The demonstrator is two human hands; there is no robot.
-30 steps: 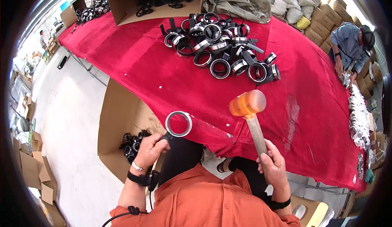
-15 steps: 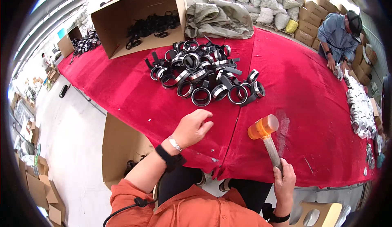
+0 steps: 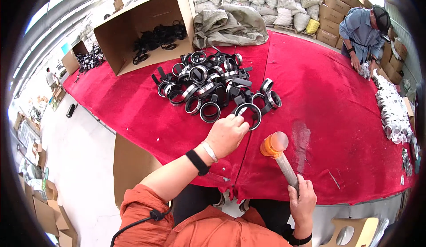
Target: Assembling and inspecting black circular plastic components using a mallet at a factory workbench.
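Observation:
My left hand has its fingers closed on the edge of a black ring with a silver band, at the near right side of a pile. The pile of black rings lies on a red-covered table; many have a silver band and a flat black tab. In my right hand is the wooden handle of a mallet, held above the table's near edge. Its head is orange with a pale striking face turned up and away from me.
Behind the pile, a cardboard box lies on its side with black parts inside. Beside it sits a crumpled grey-green sheet. At the far right a co-worker handles wrapped pieces near a row of them. An open carton stands below the table edge.
My left hand has moved forward and right to the pile and taken hold of a ring. The mallet has shifted slightly left in the picture, still in my right hand.

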